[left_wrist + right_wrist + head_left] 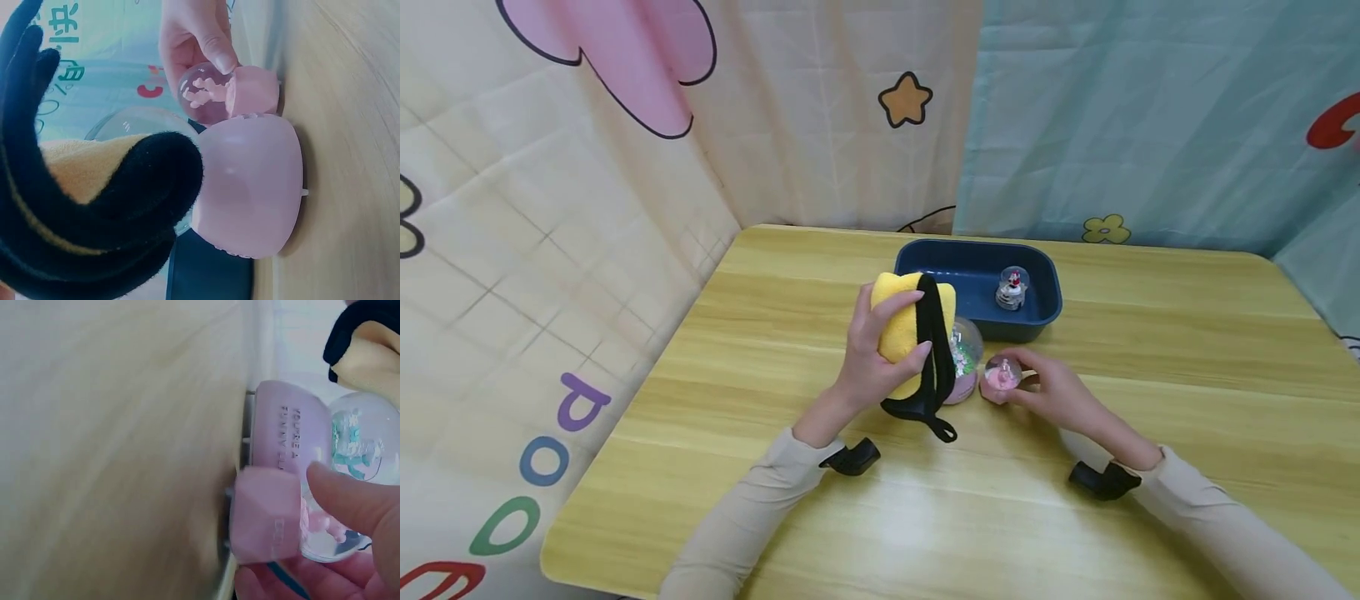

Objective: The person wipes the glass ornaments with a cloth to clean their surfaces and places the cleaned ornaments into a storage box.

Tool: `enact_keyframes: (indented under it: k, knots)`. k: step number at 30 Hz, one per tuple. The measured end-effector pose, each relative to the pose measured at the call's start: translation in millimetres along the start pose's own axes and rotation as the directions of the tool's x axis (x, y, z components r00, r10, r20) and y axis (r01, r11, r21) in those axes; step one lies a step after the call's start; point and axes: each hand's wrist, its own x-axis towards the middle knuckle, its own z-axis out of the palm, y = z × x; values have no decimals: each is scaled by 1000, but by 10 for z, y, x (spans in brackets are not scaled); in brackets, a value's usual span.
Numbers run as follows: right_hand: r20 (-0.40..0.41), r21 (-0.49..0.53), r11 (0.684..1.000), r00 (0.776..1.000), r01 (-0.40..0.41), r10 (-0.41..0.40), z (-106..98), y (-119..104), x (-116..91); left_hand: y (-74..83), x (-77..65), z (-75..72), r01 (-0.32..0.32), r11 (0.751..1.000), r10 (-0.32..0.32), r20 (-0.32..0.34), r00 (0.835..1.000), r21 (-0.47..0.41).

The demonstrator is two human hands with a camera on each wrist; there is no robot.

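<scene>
The right hand (1051, 390) pinches the small globe (1002, 377) between thumb and fingers, beyond the tub's near edge and toward its right near corner, just beside the big globe (966, 348); whether its feet bear on the table (1180, 350) I cannot tell. The dome looks smooth, so a grip low on the pink base would probably hold surer, with the globe upright and eased clear of its bigger neighbour to avoid knocking glass. The left hand (859, 360) curls thumb and fingers round the cloth (898, 335), whose loop hangs toward the table's near edge; best to gather that loop so it cannot snag. The tub (1018, 332), by the table's far edge, holds another globe (1012, 289) at its right end.
</scene>
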Motion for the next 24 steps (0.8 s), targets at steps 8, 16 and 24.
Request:
enact_keyframes:
  k: [8,16,24]
  knots:
    - [-57,226,973,998,36,-24,-63,-67,-89,14,-18,34,14,1000,-14,25,1000,-15]
    - [-151,451,872,979,193,-139,-71,-288,-154,27,-49,67,14,1000,-13,60,998,-26]
    - [-232,431,855,951,287,-203,-46,-535,-143,44,-74,78,36,999,-34,88,996,-27]
